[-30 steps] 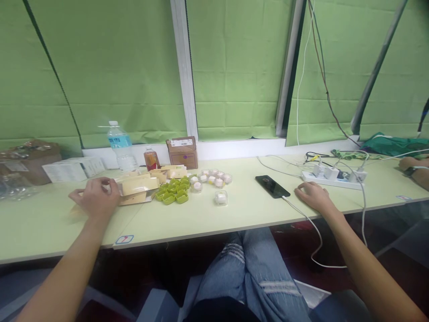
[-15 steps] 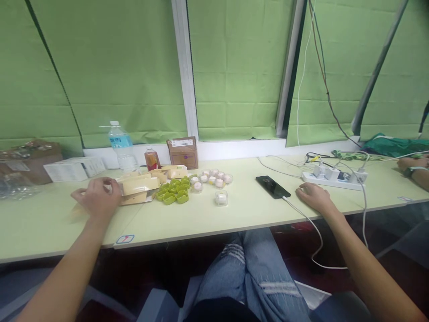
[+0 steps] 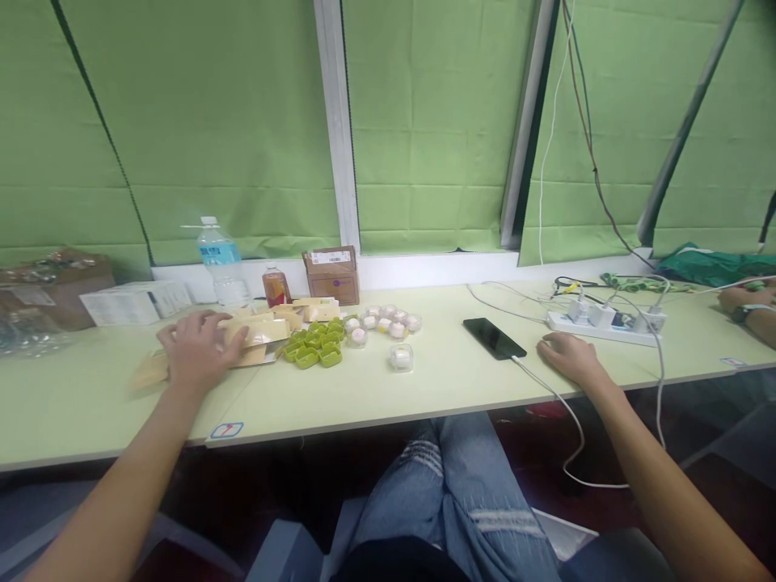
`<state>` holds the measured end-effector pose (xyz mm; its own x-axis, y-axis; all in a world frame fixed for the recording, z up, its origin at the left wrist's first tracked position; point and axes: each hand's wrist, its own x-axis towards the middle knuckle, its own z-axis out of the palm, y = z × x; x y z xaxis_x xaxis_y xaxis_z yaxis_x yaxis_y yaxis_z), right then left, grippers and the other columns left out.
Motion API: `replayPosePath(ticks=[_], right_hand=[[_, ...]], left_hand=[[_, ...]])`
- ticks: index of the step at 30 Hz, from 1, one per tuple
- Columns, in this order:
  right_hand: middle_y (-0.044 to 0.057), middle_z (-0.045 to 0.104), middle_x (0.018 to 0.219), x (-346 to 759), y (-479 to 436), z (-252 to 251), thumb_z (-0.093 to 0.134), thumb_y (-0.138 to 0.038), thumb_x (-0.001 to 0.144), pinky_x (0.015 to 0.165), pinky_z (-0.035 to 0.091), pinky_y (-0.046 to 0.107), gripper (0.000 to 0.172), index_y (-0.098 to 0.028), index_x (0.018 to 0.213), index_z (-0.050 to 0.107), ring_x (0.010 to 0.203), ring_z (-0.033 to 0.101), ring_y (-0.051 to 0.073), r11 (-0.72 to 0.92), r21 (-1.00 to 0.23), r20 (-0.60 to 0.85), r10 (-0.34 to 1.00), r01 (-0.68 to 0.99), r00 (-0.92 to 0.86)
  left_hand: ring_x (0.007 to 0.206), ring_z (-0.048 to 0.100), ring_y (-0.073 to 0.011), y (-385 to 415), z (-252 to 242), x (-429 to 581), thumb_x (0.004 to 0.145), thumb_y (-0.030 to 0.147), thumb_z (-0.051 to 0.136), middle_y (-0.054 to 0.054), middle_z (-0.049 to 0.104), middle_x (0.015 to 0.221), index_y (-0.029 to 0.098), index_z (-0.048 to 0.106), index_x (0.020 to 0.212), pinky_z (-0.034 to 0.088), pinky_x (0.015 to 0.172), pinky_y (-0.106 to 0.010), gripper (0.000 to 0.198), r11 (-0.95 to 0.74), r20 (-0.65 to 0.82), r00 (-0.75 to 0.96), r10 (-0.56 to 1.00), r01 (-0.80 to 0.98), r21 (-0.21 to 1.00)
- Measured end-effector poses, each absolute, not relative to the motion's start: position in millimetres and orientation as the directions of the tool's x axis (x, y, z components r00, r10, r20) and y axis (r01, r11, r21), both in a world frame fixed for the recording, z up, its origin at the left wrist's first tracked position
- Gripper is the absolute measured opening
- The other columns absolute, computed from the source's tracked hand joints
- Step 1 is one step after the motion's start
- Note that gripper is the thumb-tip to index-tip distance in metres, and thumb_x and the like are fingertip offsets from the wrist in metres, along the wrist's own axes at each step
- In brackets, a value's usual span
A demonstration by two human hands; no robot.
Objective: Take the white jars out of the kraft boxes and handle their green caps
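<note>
My left hand point(image 3: 199, 349) lies with its fingers apart over a pile of beige paper packets point(image 3: 260, 330), touching its left end. Another beige packet point(image 3: 151, 372) pokes out beneath the wrist. To the right of the pile is a cluster of green cup-like pieces point(image 3: 314, 343). Beyond it stand several small clear containers point(image 3: 397, 330) with whitish contents, and one clear container point(image 3: 401, 357) sits nearer the edge. My right hand point(image 3: 567, 356) rests loosely on the table, holding nothing visible. It is beside a black phone point(image 3: 494, 338) with a white cable plugged in.
A water bottle point(image 3: 221, 263), an orange-red drink bottle point(image 3: 276, 287) and a cardboard box point(image 3: 331, 275) stand along the back. White boxes point(image 3: 121, 305) are at left. A power strip point(image 3: 600, 327) with chargers lies at right, near another person's hand point(image 3: 743, 297). A white cable point(image 3: 582, 436) hangs over the edge.
My left hand has moved slightly right, and its fingers have spread out over the paper packets. A packet now shows more clearly under the wrist. My right hand is still.
</note>
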<state>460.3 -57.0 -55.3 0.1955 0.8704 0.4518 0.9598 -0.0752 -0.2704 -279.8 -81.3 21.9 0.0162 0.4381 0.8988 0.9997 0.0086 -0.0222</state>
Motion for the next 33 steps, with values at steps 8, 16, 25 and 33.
replayPosePath(ticks=[8, 16, 25, 33], right_hand=[[0.019, 0.068, 0.131, 458, -57, -55, 0.042, -0.047, 0.09, 0.104, 0.039, 0.062, 0.05, -0.016, 0.117, 0.071, 0.12, 0.061, 0.04, -0.118, -0.29, 0.416, 0.878, 0.95, 0.236], [0.02, 0.065, 0.133, 456, -58, -54, 0.039, -0.045, 0.091, 0.106, 0.035, 0.066, 0.049, -0.016, 0.116, 0.07, 0.124, 0.057, 0.04, -0.154, -0.312, 0.363, 0.893, 0.937, 0.268], [0.02, 0.068, 0.128, 457, -56, -54, 0.042, -0.044, 0.091, 0.106, 0.032, 0.067, 0.048, -0.016, 0.116, 0.071, 0.121, 0.059, 0.041, -0.157, -0.32, 0.367, 0.889, 0.935, 0.275], [0.019, 0.068, 0.129, 456, -58, -53, 0.041, -0.044, 0.09, 0.107, 0.032, 0.07, 0.048, -0.017, 0.114, 0.072, 0.121, 0.059, 0.041, -0.161, -0.318, 0.371, 0.886, 0.934, 0.279]], left_hand=[[0.126, 0.052, -0.0427, -68, 18, -272, 0.084, 0.064, 0.059, -0.021, 0.057, 0.143, 0.024, 0.06, 0.133, 0.02, 0.11, -0.059, 0.063, -0.054, 0.718, 0.198, 0.667, 0.974, -0.218], [0.134, 0.046, -0.0371, -81, 27, -266, 0.092, 0.066, 0.045, -0.019, 0.054, 0.148, 0.016, 0.051, 0.142, 0.018, 0.113, -0.061, 0.071, 0.034, 0.603, 0.087, 0.793, 0.982, -0.186], [0.138, 0.046, -0.0351, -81, 29, -265, 0.091, 0.068, 0.047, -0.018, 0.056, 0.148, 0.016, 0.053, 0.14, 0.006, 0.119, -0.063, 0.073, 0.027, 0.6, 0.061, 0.798, 0.99, -0.136], [0.134, 0.048, -0.0328, -82, 29, -265, 0.09, 0.068, 0.049, -0.017, 0.06, 0.143, 0.017, 0.057, 0.133, 0.007, 0.12, -0.059, 0.068, 0.031, 0.615, 0.073, 0.785, 0.987, -0.156]])
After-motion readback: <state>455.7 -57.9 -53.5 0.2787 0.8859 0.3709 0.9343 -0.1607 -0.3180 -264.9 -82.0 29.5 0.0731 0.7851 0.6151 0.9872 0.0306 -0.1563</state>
